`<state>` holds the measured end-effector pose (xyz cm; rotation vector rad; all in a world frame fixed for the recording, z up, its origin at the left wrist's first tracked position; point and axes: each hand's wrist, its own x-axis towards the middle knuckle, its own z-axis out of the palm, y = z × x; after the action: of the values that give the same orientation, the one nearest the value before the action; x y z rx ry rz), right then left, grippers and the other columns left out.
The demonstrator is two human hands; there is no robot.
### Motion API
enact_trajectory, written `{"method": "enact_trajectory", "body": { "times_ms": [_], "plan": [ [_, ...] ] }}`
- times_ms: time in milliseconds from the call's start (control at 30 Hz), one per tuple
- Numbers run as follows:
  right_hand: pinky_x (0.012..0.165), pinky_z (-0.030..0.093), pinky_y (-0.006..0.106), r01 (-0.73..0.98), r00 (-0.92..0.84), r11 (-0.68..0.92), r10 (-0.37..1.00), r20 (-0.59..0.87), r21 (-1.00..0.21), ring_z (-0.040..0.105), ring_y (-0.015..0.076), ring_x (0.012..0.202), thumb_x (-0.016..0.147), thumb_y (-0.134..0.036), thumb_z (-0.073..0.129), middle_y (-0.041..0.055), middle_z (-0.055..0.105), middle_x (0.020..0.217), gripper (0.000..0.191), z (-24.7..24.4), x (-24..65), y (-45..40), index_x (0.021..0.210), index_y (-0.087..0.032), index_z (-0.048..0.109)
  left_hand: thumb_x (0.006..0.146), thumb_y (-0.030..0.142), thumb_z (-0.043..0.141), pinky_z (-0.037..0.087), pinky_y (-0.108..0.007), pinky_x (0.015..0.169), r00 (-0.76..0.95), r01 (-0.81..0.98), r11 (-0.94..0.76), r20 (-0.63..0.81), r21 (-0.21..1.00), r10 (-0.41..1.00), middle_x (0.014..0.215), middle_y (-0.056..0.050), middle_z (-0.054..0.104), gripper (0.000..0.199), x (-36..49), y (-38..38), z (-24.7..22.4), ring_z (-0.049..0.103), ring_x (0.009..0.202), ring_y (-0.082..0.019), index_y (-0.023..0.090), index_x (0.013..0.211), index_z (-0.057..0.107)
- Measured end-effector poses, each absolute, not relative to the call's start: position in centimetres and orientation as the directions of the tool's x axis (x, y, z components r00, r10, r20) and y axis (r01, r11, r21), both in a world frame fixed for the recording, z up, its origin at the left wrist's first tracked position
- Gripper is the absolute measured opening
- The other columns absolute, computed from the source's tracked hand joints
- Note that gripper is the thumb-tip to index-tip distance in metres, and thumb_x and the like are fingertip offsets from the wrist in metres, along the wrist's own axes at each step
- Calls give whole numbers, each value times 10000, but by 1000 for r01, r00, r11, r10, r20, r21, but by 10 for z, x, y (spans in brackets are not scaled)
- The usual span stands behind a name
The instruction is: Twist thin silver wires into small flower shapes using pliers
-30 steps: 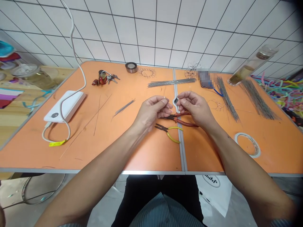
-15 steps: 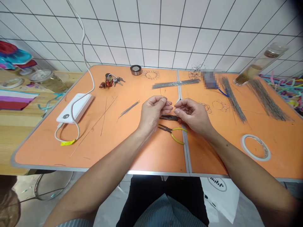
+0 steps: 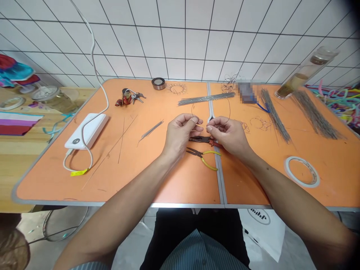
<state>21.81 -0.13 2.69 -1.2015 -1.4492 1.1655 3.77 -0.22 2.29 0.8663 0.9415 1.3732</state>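
Over the middle of the orange table, my left hand pinches a thin wire between thumb and forefinger. A fine curve of this wire rises just above those fingers. My right hand is also closed in a pinch, a short gap away, and a thin bent wire arcs up from its fingertips. Whether both hands hold one and the same wire I cannot tell. Below the hands lie dark-jawed pliers with red handles, partly covered by my right hand, and small yellow-handled pliers.
Wire bundles lie behind and to the right. Further about are a tape roll, a dark tape roll, keys, a white power bank with its cable, and a glass bottle. A metal-edged seam crosses the table.
The bent wire at my right hand now stands up in a visible arc. Both hands keep their pinch in nearly the same place; the view has shifted slightly.
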Motion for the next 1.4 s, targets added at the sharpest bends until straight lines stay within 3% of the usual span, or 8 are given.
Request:
{"method": "enact_trajectory", "body": {
  "times_ms": [567, 800, 1200, 1400],
  "plan": [
    [539, 629, 243, 65, -133, -100, 985, -108, -993, 659, 111, 575, 848, -446, 950, 23, 744, 784, 341, 33, 221, -2, 853, -205, 709, 924, 344, 844, 608, -209, 694, -74, -327, -46, 23, 944, 997, 946, -12, 764, 213, 37, -3, 24, 730, 729, -97, 195, 895, 693],
    [527, 629, 263, 55, -125, -58, 990, -65, -997, 636, 115, 557, 820, -318, 938, 11, 736, 756, 229, 28, 220, 1, 877, -216, 742, 940, 330, 840, 624, -218, 674, -27, -316, 1, -10, 949, 1000, 894, -20, 777, 211, 38, -2, 22, 713, 680, -99, 191, 886, 690],
    [523, 602, 274, 67, -145, -40, 988, -50, -997, 635, 135, 555, 827, -314, 902, -17, 672, 664, 197, 27, 221, 3, 915, -215, 756, 966, 370, 824, 626, -218, 673, 9, -288, -8, 11, 958, 1000, 942, -43, 825, 242, 39, -4, 20, 759, 704, -117, 200, 926, 657],
    [618, 642, 268, 113, -107, 62, 993, 50, -992, 681, 134, 661, 819, -304, 894, 28, 766, 848, 188, 32, 227, 6, 936, -203, 788, 985, 309, 779, 612, -211, 647, -13, -253, -20, 17, 967, 1000, 897, -39, 815, 186, 38, -3, 22, 725, 652, -104, 192, 900, 662]
  ]
}}
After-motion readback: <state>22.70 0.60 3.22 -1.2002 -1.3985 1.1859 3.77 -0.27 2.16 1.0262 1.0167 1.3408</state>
